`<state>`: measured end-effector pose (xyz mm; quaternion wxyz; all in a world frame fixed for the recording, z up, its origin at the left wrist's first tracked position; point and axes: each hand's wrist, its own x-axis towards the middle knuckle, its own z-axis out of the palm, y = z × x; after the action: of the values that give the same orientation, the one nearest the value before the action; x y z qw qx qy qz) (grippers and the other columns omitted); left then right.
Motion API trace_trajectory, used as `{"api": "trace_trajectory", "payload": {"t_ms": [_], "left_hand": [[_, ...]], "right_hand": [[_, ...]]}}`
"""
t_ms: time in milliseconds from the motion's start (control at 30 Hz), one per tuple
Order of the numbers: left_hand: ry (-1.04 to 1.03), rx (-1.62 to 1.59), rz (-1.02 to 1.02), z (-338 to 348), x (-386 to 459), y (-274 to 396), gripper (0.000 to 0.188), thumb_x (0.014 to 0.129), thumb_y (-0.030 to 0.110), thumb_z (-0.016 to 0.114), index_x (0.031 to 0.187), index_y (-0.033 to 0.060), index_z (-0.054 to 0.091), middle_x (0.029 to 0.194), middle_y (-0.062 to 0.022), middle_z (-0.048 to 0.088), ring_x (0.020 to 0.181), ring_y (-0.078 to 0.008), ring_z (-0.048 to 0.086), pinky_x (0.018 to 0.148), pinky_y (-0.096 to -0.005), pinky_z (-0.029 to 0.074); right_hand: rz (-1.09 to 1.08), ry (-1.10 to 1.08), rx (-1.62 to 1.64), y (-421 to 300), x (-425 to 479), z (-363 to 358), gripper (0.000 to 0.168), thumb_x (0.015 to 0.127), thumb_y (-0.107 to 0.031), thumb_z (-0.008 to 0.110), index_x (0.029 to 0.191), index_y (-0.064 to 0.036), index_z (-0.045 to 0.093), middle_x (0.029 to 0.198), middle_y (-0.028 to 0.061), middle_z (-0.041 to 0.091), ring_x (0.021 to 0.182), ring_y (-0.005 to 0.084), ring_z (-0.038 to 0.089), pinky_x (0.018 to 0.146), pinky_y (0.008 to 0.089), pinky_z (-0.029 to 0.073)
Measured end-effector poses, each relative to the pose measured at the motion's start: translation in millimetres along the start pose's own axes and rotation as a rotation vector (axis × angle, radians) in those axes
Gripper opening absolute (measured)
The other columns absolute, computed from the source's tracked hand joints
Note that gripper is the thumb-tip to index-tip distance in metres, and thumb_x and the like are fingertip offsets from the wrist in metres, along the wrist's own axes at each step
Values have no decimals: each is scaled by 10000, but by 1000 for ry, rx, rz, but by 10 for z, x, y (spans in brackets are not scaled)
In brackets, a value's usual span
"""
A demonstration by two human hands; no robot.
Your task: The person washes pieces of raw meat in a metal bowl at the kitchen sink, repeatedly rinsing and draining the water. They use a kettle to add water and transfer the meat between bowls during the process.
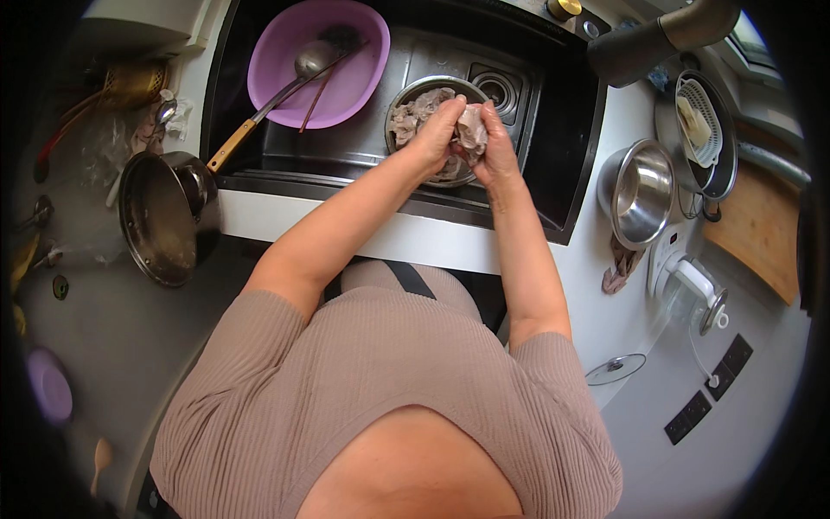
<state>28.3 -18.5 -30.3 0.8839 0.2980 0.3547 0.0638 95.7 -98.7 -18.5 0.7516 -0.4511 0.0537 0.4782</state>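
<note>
My left hand and my right hand are side by side above a round metal bowl in the sink. Between them they grip a wet, greyish-pink piece of food that looks like boiled meat. More greyish pieces lie in the bowl, partly covered by my left hand and forearm. Left of the bowl, a purple plastic basin sits in the sink. A metal ladle with a wooden handle and a pair of chopsticks lean in it, over its near rim.
The faucet juts in above the sink's right end. A stainless bowl, an electric kettle and a wooden cutting board are at the right. At the left, a metal pot stands near the counter edge.
</note>
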Motion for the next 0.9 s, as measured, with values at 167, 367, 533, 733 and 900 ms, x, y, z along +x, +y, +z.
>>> {"api": "trace_trajectory", "payload": {"t_ms": [167,367,533,733,900], "left_hand": [[48,-309,-90,-15,-88,59,294,893,278,391,971,15,498,883,-108,553,824,-202,547,734,-340,466],[71,-285,-309,-275,-282,100,289,892,210,321,950,10,521,914,-129,577,795,-241,588,707,-368,502],[-11,-140,-181,-217,-341,51,246,862,157,341,919,35,547,834,-74,601,723,-188,600,596,-338,513],[-80,-193,-142,-109,-386,45,274,878,206,353,949,27,548,879,-74,597,776,-198,593,687,-320,500],[-4,-263,-73,-160,-297,157,341,916,246,325,1071,-3,499,983,-103,579,907,-231,572,812,-359,470]], "right_hand": [[-681,382,-1158,375,-260,344,438,851,-355,499,1077,8,405,1108,207,442,1040,313,436,882,391,361],[-845,169,-1598,391,-406,364,430,864,-371,417,1071,4,456,1054,192,499,1033,347,454,917,441,311],[-613,372,-1254,221,-359,413,420,891,-353,367,842,2,586,780,240,584,767,410,558,671,409,440],[-199,371,-1070,-85,-274,317,590,875,-509,332,879,14,606,730,194,612,760,318,591,726,359,441],[-369,37,-916,67,-494,299,566,883,-449,391,1200,20,403,1174,139,469,1095,230,436,928,306,335]]}}
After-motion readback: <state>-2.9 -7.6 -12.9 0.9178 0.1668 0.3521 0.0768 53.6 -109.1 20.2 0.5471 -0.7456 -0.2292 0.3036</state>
